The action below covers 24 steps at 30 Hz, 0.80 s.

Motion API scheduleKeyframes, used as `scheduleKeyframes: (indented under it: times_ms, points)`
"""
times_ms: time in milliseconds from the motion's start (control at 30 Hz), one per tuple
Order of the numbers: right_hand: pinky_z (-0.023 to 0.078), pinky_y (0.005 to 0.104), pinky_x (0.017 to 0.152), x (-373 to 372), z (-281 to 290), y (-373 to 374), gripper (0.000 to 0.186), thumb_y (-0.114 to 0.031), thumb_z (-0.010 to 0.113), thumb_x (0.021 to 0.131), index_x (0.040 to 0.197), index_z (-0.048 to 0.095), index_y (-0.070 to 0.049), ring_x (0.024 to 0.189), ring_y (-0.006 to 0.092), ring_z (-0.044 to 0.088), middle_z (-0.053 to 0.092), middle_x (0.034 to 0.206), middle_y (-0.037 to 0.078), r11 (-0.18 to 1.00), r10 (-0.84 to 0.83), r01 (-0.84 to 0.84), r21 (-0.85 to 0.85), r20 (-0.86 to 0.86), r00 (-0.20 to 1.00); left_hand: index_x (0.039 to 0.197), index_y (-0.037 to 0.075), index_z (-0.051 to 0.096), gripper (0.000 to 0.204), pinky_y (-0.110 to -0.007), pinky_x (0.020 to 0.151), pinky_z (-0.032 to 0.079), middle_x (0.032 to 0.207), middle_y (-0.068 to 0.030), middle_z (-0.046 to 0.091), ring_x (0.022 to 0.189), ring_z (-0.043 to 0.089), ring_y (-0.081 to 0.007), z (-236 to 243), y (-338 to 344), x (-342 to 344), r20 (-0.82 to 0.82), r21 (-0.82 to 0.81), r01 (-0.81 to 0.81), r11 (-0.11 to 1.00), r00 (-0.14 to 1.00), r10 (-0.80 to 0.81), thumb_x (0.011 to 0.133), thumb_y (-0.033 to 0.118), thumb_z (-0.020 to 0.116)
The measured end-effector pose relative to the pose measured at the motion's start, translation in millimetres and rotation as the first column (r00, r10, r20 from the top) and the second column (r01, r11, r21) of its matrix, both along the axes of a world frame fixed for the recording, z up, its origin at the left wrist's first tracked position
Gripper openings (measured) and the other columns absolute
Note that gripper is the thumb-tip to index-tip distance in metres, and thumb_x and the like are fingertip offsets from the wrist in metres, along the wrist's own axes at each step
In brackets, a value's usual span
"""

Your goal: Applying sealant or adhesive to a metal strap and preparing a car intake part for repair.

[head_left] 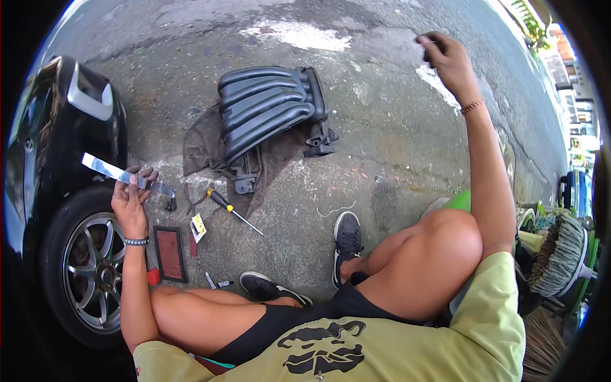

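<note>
My left hand [132,197], beside the black car, is closed around a flat, shiny silver strip [105,167]. The strip slants across the fingers, and its lower end shows past them. My right hand [450,60] is raised at the far right, its fingers curled and bunched toward the thumb. Whatever they may pinch is too small to make out. Between the hands, a black ribbed intake manifold [267,105] lies on a dark cloth [202,143]. Nearer my left hand, a screwdriver [221,200] with a yellow and black handle lies on the ground.
A car wheel [95,274] stands close to my left forearm. By my left knee lie a red panel air filter [170,253], a red round cap [153,276], a yellow-white packet [198,228] and small tubes [210,280]. A mop head [560,254] and a broom [544,334] stand at right.
</note>
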State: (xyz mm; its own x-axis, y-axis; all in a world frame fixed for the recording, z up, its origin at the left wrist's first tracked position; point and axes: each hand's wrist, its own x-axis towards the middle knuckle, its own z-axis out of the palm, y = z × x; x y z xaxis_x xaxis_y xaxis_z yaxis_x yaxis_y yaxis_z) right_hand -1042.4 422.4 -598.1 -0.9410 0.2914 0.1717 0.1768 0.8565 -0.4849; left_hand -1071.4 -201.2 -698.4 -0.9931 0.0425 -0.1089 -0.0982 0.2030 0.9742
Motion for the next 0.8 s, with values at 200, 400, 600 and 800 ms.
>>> scheduleKeyframes:
  times_ms: [200, 400, 600, 800]
  points:
    - [0.052, 0.0363, 0.065, 193, -195, -6, 0.023, -0.023, 0.064, 0.089, 0.092, 0.07, -0.001, 0.065, 0.0239, 0.067, 0.069, 0.075, 0.015, 0.915, -0.198, 0.312, -0.255, 0.389, 0.9, 0.128, -0.003, 0.043, 0.04, -0.022, 0.074, 0.057, 0.117, -0.0222, 0.062, 0.109, 0.064, -0.028, -45, 3, -12, 0.171, 0.165, 0.065, 0.984, 0.981, -0.094, 0.101, 0.024, 0.053]
    - [0.054, 0.0418, 0.072, 335, -307, -120, 0.02, -0.02, 0.068, 0.083, 0.09, 0.071, -0.002, 0.075, 0.036, 0.068, 0.068, 0.079, 0.021, 0.923, 0.042, 0.218, -0.318, 0.644, 0.764, 0.133, -0.002, 0.039, 0.049, -0.027, 0.082, 0.057, 0.125, -0.0198, 0.057, 0.114, 0.062, -0.0286, -50, 14, -15, 0.185, 0.155, 0.142, 0.978, 0.968, -0.17, 0.098, 0.027, 0.057]
    - [0.053, 0.0432, 0.071, 253, -320, -55, 0.022, -0.022, 0.066, 0.086, 0.092, 0.07, -0.001, 0.078, 0.0365, 0.068, 0.069, 0.083, 0.02, 0.878, -0.215, 0.365, -0.311, 0.424, 0.88, 0.137, 0.001, 0.038, 0.053, -0.019, 0.072, 0.051, 0.128, -0.0162, 0.057, 0.114, 0.061, -0.0236, -20, 10, -3, 0.137, 0.059, 0.094, 0.994, 0.985, -0.102, 0.094, 0.02, 0.064]
    - [0.05, 0.032, 0.061, 143, -213, 14, 0.02, -0.019, 0.064, 0.09, 0.099, 0.067, -0.001, 0.063, 0.0177, 0.063, 0.067, 0.072, 0.011, 0.688, -0.419, 0.45, -0.569, 0.196, 0.887, 0.133, -0.001, 0.042, 0.043, -0.021, 0.073, 0.053, 0.124, -0.0196, 0.059, 0.111, 0.062, -0.0259, 61, 6, -39, -0.031, -0.115, -0.091, 0.989, 0.996, 0.088, 0.096, 0.011, 0.059]
